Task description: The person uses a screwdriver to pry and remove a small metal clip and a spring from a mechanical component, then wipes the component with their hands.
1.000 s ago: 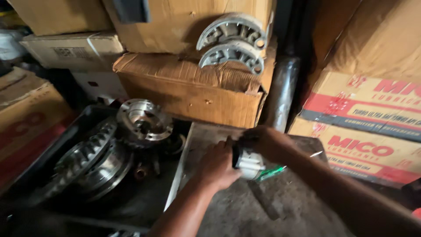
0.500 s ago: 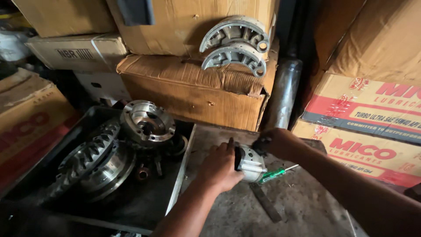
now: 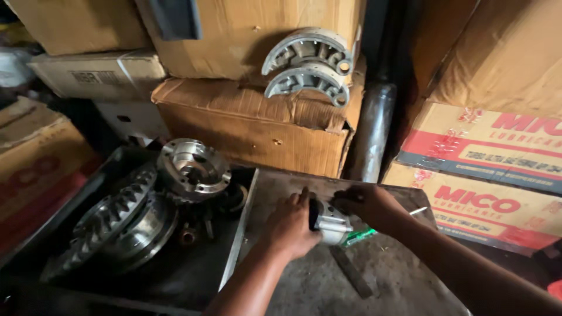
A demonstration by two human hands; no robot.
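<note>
Two hands on small metal part [image 3: 331,225], left hand [image 3: 291,228] and right hand [image 3: 366,205] both gripping it, green-handled tool [image 3: 358,236] under it, big toothed gear [image 3: 111,219] far left.

a silver-grey metal part [image 3: 331,224] with a green-handled tool [image 3: 358,236] sits on the grey worktop [image 3: 328,287], brown cardboard boxes [image 3: 252,126] behind.

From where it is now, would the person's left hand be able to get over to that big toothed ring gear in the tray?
Probably yes. The left hand rests on the small metal part on the plate, and the ring gear lies uncovered in the tray to its left; nothing stands between them.
</note>
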